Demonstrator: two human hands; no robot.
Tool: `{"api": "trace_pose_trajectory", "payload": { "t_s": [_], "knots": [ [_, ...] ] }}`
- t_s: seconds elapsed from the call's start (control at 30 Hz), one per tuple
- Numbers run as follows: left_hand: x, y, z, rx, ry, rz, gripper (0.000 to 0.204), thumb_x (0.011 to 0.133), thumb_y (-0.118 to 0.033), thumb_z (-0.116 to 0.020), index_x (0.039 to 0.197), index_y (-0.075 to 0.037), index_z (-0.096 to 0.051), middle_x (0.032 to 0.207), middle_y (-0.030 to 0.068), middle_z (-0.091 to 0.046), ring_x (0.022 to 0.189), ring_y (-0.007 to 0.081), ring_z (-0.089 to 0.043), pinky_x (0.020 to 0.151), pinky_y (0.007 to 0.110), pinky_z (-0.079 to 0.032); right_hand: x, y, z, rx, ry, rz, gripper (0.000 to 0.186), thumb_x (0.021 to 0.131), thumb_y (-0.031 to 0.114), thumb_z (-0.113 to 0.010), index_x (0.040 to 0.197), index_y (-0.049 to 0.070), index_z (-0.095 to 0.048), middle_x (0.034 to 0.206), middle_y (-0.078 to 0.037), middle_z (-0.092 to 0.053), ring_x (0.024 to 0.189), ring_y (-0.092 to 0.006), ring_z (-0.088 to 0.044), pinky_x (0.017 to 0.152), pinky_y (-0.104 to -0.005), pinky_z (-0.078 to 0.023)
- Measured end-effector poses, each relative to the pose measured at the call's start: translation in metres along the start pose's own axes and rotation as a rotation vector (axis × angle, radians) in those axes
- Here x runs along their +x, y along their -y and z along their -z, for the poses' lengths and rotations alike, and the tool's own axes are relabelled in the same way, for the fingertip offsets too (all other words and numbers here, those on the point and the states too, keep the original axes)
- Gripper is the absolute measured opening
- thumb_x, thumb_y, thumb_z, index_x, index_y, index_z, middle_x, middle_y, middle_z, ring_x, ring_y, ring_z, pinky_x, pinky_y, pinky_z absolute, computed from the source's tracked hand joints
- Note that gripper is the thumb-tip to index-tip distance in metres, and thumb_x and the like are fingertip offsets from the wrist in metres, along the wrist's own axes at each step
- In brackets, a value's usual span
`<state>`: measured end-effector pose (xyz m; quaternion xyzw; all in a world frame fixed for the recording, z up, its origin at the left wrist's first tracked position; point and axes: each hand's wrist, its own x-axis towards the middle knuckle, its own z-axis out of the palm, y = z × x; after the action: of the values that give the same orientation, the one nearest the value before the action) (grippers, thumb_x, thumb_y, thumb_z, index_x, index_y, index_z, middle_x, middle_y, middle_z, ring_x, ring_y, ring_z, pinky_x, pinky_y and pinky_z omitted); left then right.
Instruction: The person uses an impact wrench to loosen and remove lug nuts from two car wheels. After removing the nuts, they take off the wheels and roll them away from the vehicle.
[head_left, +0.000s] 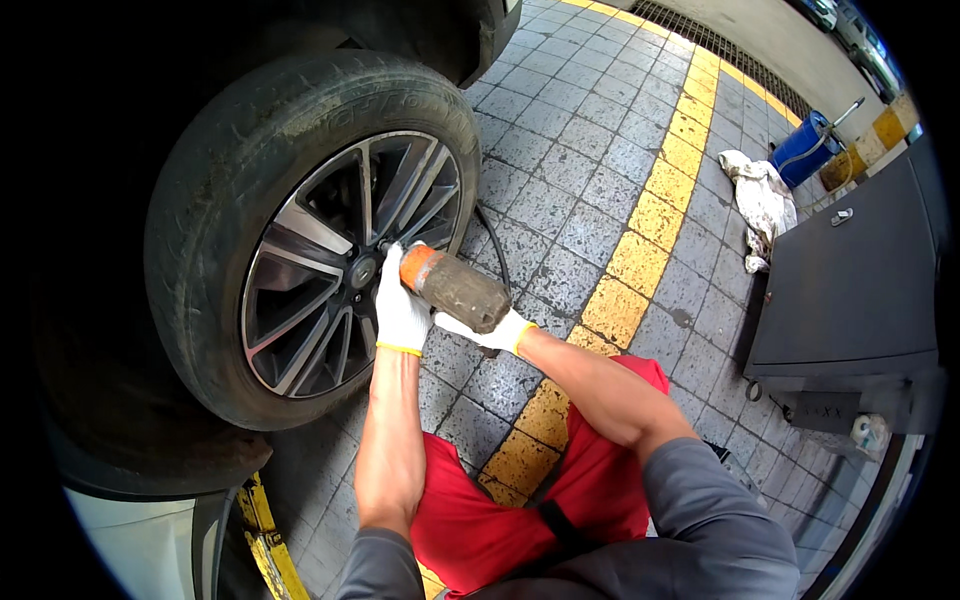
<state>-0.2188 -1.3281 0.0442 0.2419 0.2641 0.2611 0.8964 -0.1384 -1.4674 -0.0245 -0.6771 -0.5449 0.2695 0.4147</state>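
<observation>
Hands: two, both in white gloves with yellow cuffs. The left hand [401,314] holds the nose end of one wrench [455,287], orange at the front and dark behind; the right hand [510,331] supports it at the rear, its grip partly hidden below the body. The wrench points at one wheel [310,226], its nose just beside the one cap [364,271]; seating on a nut cannot be told. One tyre [190,265] surrounds the wheel. One black hose [496,245] lies beyond the wrench. To the right: one grey cabinet [850,270], one stained rag [765,200], one blue drum [805,150].
</observation>
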Motion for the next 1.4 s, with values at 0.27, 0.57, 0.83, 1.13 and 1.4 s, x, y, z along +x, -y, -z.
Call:
{"api": "trace_pose_trajectory", "payload": {
  "t_s": [0.27,0.57,0.83,1.13,1.4],
  "knots": [
    [0.021,-0.016,0.012,0.011,-0.009,0.023,0.03,0.099,-0.038,-0.062,0.099,-0.009,-0.065,0.088,0.0086,-0.069,0.087,0.0259,-0.066,0.088,0.042,-0.054,0.031,-0.013,-0.023,-0.059,-0.137,0.189,0.068,0.097,0.05,-0.06,0.152,0.013,-0.043,0.157,-0.008,-0.043,0.146,-0.0234,-0.037,0.124,-0.035,-0.026],
    [0.026,-0.02,0.011,0.104,-0.011,-0.026,0.028,0.096,-0.038,-0.067,0.097,-0.01,-0.065,0.089,0.0062,-0.068,0.085,0.0231,-0.065,0.082,0.04,-0.055,0.031,-0.012,-0.039,0.114,-0.096,0.052,0.053,0.097,0.041,-0.062,0.142,0.015,-0.052,0.146,-0.008,-0.054,0.137,-0.0241,-0.048,0.118,-0.0357,-0.035],
    [0.032,-0.017,0.01,0.086,0.001,-0.062,0.024,0.097,-0.032,-0.066,0.099,-0.008,-0.065,0.092,0.0059,-0.068,0.087,0.0227,-0.065,0.082,0.039,-0.055,0.024,-0.006,-0.029,0.107,-0.078,0.002,0.051,0.097,0.042,-0.062,0.139,0.015,-0.054,0.143,-0.008,-0.056,0.134,-0.025,-0.05,0.117,-0.036,-0.037],
    [0.029,-0.021,0.005,0.012,0.043,0.018,0.022,0.098,-0.029,-0.062,0.096,-0.007,-0.063,0.084,0.0055,-0.065,0.08,0.0193,-0.063,0.077,0.035,-0.053,0.01,-0.014,-0.014,0.162,0.027,0.007,0.047,0.097,0.029,-0.063,0.14,0.013,-0.053,0.145,-0.007,-0.056,0.133,-0.0193,-0.052,0.116,-0.0361,-0.038],
    [0.016,-0.006,-0.007,-0.071,-0.137,-0.134,0.025,0.1,-0.028,-0.06,0.093,-0.004,-0.063,0.079,0.0044,-0.063,0.074,0.0163,-0.06,0.071,0.029,-0.051,-0.025,-0.025,0.007,0.482,0.056,-0.044,0.04,0.096,0.025,-0.061,0.134,0.013,-0.058,0.135,-0.006,-0.063,0.126,-0.02,-0.058,0.111,-0.0361,-0.044]
  ]
}}
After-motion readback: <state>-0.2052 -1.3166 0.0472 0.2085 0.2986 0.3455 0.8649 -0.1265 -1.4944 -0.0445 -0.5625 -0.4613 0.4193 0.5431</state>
